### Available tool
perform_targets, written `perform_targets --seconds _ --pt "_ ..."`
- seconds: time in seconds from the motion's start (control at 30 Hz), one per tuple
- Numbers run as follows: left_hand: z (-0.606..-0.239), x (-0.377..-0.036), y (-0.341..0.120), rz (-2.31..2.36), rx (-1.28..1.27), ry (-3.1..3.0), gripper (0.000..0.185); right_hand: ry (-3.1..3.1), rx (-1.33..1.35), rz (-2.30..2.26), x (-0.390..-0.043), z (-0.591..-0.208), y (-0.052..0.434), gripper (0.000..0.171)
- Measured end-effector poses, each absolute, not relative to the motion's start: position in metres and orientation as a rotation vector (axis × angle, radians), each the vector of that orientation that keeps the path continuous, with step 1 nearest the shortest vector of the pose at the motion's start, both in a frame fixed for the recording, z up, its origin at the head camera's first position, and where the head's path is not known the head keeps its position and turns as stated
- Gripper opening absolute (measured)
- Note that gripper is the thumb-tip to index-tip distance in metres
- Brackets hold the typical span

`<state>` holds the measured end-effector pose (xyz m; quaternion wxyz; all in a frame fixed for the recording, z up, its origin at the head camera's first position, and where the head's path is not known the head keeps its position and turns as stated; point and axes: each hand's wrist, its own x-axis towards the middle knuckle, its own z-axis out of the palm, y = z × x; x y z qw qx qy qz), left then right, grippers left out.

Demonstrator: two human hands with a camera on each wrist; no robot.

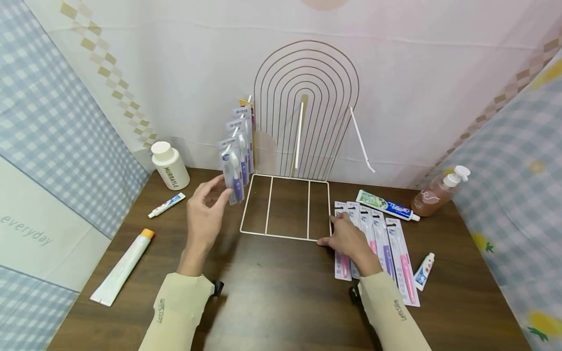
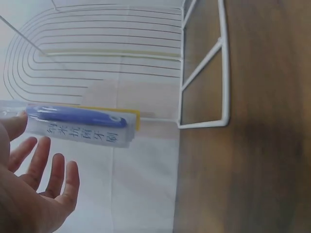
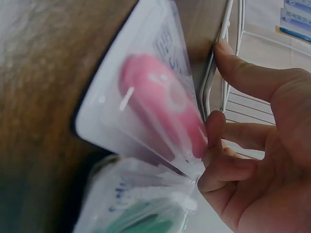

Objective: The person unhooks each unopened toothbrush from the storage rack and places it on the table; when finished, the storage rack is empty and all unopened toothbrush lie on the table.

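Note:
A white wire display rack [image 1: 285,238] stands on the table, with an arched back and three prongs. Several packaged toothbrushes [image 1: 237,171] hang from its left prong, the front ones with purple handles. My left hand [image 1: 205,209] is at the foremost pack; its thumb touches the lower part while the other fingers spread loosely below, as the left wrist view shows. At the rack's front right corner, my right hand [image 1: 349,239] holds the base wire between thumb and fingers. Beneath and beside that hand lies a row of packaged toothbrushes [image 1: 402,258], pink and purple, partly hidden.
On the left are a white bottle [image 1: 172,168], a small toothpaste tube [image 1: 167,204] and a large white tube [image 1: 124,268] with an orange cap. Toothpaste tubes [image 1: 386,205], a pump bottle [image 1: 434,195] and another small tube [image 1: 424,271] are at right. A curtain [image 1: 197,73] hangs behind.

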<state>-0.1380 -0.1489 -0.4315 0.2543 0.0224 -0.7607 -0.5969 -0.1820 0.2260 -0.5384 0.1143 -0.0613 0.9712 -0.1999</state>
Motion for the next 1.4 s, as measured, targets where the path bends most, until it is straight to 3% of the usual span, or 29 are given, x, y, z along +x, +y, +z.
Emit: perform_targets --seconds 0.33,0.83,1.0,1.23,1.4 --pt "-0.424 -0.147 -0.139 -1.627 0.095 -2.029 0.019 2.831 -0.153 -0.623 -0.173 -0.517 0.218 0.099" --pt "-0.41 -0.142 -0.128 -1.578 0.019 -2.179 0.017 2.862 -0.184 -0.593 -0.181 -0.542 0.225 0.101" --pt "-0.425 -0.132 -0.133 -1.614 0.022 -2.28 0.016 2.857 -0.19 -0.6 -0.182 -0.543 0.226 0.101" --pt "-0.459 -0.107 -0.15 -1.684 0.131 -2.453 0.014 2.811 -0.142 -0.637 -0.165 -0.502 0.21 0.097" --pt "-0.475 -0.097 -0.164 -1.753 0.215 -2.549 0.017 2.837 -0.148 -0.645 -0.167 -0.509 0.213 0.098"
